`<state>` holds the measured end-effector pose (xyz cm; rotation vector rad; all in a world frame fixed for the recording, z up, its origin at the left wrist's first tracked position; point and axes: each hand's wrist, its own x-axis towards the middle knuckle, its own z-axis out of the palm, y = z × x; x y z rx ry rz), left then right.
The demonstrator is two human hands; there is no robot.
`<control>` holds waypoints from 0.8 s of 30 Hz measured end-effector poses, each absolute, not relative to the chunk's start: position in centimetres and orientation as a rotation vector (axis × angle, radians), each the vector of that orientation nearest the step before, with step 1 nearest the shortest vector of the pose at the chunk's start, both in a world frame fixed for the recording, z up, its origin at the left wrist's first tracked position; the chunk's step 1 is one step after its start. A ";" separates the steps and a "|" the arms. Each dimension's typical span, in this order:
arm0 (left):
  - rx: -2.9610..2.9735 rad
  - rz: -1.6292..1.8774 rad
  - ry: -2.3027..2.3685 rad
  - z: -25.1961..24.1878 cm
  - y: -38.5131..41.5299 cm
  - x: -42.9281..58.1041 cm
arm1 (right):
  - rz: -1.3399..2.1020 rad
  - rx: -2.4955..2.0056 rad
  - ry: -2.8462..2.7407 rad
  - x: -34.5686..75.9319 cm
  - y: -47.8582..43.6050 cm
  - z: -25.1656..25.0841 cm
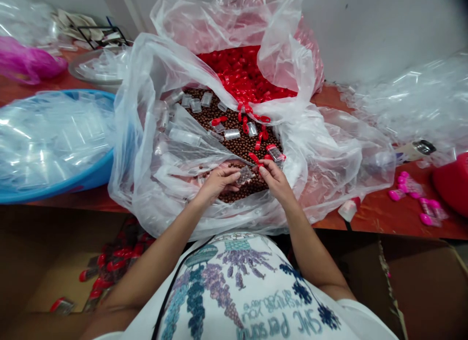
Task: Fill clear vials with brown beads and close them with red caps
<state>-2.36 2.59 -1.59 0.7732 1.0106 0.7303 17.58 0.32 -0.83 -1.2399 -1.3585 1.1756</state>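
Observation:
My left hand (220, 182) is closed on a small clear plastic container (245, 174), held low over a heap of brown beads (241, 147). Close beside it, my right hand (273, 178) pinches a red cap (257, 160) near the container's mouth. The beads lie in a large, wide-open clear plastic bag (141, 150). On top of them are several loose clear containers (231, 134) and red caps (219, 121). A capped container (274, 153) rests just beyond my right hand.
Behind the beads stands a bag of red caps (237, 74). At left, a blue basin (111, 167) holds clear plastic pieces. Below the table, a cardboard box (47, 281) contains red-capped containers (109, 262). Pink-capped containers (405, 186) lie at right, near a red rounded object (453, 184).

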 end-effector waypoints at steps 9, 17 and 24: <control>0.805 0.778 0.992 -1.6 1.8 -2.5 | 1.352 -1.083 -1.040 16.5 -0.1 -0.7; 0.804 0.774 0.988 -1.3 0.8 -2.1 | 1.273 -1.034 -0.826 15.7 -0.7 -0.3; 0.727 0.787 0.958 -0.9 0.1 -1.5 | 1.118 -1.118 -0.937 14.4 -1.7 -0.9</control>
